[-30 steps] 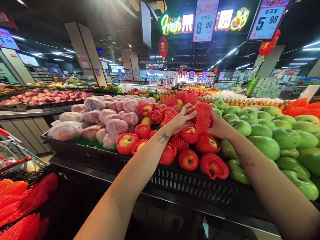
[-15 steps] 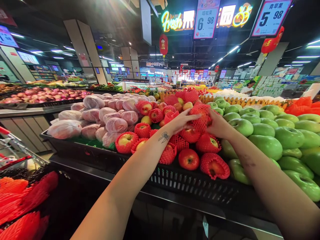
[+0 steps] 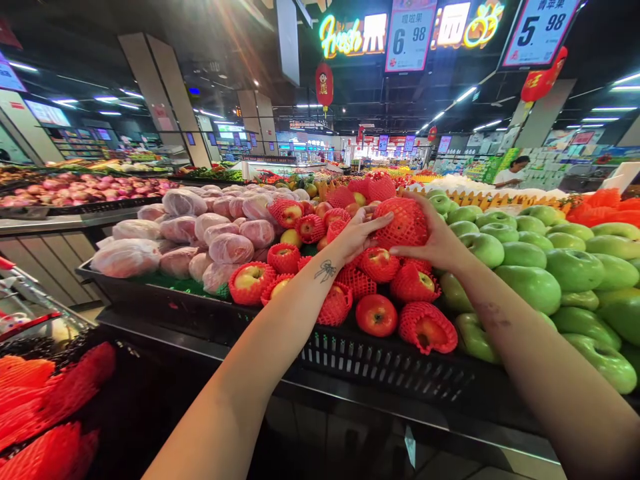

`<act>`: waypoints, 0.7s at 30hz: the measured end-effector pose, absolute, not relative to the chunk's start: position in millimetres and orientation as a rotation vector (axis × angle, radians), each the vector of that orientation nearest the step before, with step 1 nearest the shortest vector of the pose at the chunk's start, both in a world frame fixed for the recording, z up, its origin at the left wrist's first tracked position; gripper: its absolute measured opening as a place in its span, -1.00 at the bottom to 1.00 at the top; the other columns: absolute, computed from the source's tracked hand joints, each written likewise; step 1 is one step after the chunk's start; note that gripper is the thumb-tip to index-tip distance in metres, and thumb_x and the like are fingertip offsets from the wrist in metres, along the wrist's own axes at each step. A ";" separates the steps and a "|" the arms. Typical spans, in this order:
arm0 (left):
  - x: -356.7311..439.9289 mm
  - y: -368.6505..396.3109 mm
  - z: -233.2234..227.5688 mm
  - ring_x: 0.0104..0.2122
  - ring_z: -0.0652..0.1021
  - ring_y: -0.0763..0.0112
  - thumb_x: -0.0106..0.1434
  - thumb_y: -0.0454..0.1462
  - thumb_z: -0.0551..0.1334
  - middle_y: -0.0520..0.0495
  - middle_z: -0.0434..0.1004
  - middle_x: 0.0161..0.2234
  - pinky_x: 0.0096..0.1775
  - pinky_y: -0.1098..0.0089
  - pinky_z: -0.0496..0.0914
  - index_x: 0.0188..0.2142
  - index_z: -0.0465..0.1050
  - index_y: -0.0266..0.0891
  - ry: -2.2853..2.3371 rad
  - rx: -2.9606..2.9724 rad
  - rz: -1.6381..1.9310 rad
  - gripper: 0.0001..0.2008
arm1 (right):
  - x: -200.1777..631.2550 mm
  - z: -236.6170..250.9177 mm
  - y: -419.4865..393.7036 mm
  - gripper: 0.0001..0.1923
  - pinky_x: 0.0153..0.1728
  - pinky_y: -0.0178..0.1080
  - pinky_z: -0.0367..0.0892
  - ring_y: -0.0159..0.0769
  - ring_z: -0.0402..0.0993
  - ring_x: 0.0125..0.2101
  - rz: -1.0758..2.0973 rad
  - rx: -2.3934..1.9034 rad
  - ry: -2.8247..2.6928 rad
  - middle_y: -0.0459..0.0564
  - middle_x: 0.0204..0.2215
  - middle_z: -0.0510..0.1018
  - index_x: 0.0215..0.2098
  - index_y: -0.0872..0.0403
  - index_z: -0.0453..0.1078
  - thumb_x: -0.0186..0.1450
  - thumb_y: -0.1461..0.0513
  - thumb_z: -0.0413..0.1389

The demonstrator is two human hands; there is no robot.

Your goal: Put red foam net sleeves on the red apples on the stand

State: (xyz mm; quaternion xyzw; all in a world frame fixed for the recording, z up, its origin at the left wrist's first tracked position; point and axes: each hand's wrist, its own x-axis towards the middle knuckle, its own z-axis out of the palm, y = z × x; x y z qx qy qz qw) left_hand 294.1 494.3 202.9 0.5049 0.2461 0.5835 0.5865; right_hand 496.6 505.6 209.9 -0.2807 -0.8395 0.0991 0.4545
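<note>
Between my two hands is an apple in a red foam net (image 3: pixel 401 223), held over the pile of red apples. My left hand (image 3: pixel 364 233) grips it from the left, thumb and fingers against the net. From the right, my right hand (image 3: pixel 434 235) curls round it, with the thumb stretched out below. Just under my hands lie netted apples (image 3: pixel 379 265), and a bare red apple (image 3: pixel 377 315) sits at the front by a netted one (image 3: pixel 428 327). They rest in a black slotted crate (image 3: pixel 385 367).
Green apples (image 3: pixel 530 287) are piled on the right. Film-wrapped pinkish fruit (image 3: pixel 231 248) fills the left side of the display. Red foam nets (image 3: pixel 35 400) lie at lower left, near a shopping cart (image 3: pixel 37 307). Farther back on the right is a person (image 3: pixel 511 175).
The netted apple has turned and shows more plainly between my hands. My right hand has opened wider round it, its thumb now visible underneath. The view has shifted slightly.
</note>
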 end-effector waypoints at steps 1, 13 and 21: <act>293.7 494.6 201.6 -0.04 0.65 0.26 0.29 -0.28 0.44 -0.16 0.60 0.03 0.12 0.10 0.57 -0.01 0.42 -0.24 0.586 1.222 1.341 -0.66 | 493.6 208.9 504.3 0.08 0.46 0.16 0.13 0.14 0.19 0.41 0.238 -0.666 -2.110 0.13 0.40 0.31 0.41 -0.04 0.20 0.06 -0.13 0.49; 290.9 506.9 196.1 -0.07 0.59 0.37 0.09 -0.30 0.55 -0.06 0.59 -0.08 0.08 0.31 0.49 -0.19 0.55 -0.28 0.551 1.474 1.336 -0.67 | 491.0 204.4 508.2 -0.17 0.29 0.05 0.45 0.00 0.52 0.22 1.050 -0.683 -1.710 0.08 0.19 0.57 0.14 -0.03 0.41 -0.04 0.03 0.56; 287.5 521.5 190.4 -0.10 0.58 0.33 0.17 0.04 0.50 -0.10 0.55 0.01 -0.06 0.31 0.52 -0.11 0.44 -0.20 0.663 1.785 1.518 -0.51 | 484.2 214.1 495.1 -0.52 0.02 -0.02 0.63 -0.05 0.61 0.09 1.336 -0.652 -1.458 0.04 0.04 0.66 0.06 0.00 0.48 0.27 -0.05 0.29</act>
